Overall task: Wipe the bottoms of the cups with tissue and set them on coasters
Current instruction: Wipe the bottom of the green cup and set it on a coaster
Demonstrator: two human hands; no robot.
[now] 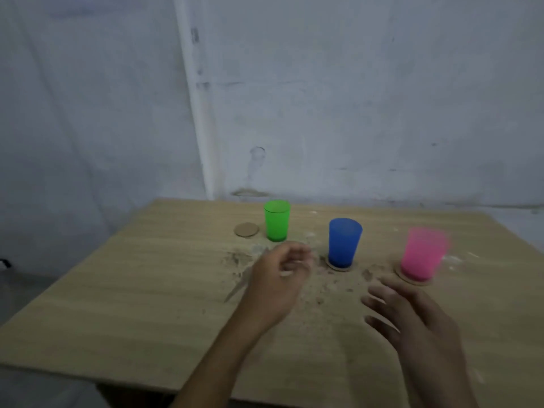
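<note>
We see three translucent plastic cups standing upright, mouths up and long axes vertical, on a scuffed wooden table [117,304]: the blue cup [344,242] and the pink cup [424,254] each sit on a round cork coaster, while the green cup [277,220] stands on bare wood just beside an empty round cork coaster [246,230]. Our left hand [279,278] is loosely curled near the green cup, possibly pinching something pale, though blur prevents certainty, and our right hand [412,316] is spread wide and empty near the pink cup. We judge that a hasty reach could tip the light green cup, or that gritty crumbs on the table could dirty its base again.
</note>
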